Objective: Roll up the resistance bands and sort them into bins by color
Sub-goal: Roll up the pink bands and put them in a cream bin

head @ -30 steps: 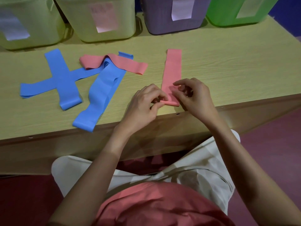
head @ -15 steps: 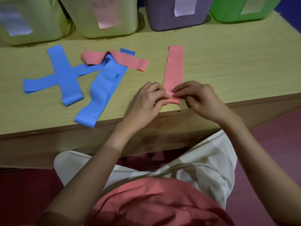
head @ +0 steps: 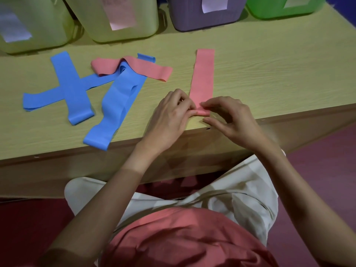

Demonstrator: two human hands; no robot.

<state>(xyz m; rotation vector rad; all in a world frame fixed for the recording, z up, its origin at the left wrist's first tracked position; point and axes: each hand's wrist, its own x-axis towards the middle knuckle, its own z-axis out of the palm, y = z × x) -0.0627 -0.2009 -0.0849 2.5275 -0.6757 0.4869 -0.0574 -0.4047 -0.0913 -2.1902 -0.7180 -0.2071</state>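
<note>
A: Roll [head: 201, 112] is barely begun. Your left hand [head: 169, 116] and right hand [head: 229, 114] sit close together at the near end of the pink band [head: 203, 74], fingers pinching that first small turn. The remainder lies flat, running toward 12 o'clock on the worktop [head: 269, 74].

B: So what can spoil it from here?

A: Mostly the start. You hold only a slim coil, and this looks like springy rubber; if either pinch eases, I'd expect it to unwind at once. Keep both sides clamped as you turn.

B: And steering?

A: If one hand turns faster than the other, the roll will likely cone and wander off the strip's line. Feed evenly.

B: It sits close to the edge.

A: Yes, the coil is near the worktop's front edge at 6 o'clock. Drag it back toward you and it could drop into your lap. Roll away, toward 12.

B: Anything in the way?

A: The second pink band [head: 134, 68] and the blue bands [head: 117, 105] lie at 10 o'clock, apart from yours; a stray left elbow might sweep them.

B: The bins?

A: Four bins [head: 204, 18] stand along the far side at 12. Their labels are too blurred for me to read, so check before dropping; a wrong colour match is the last risk.
</note>
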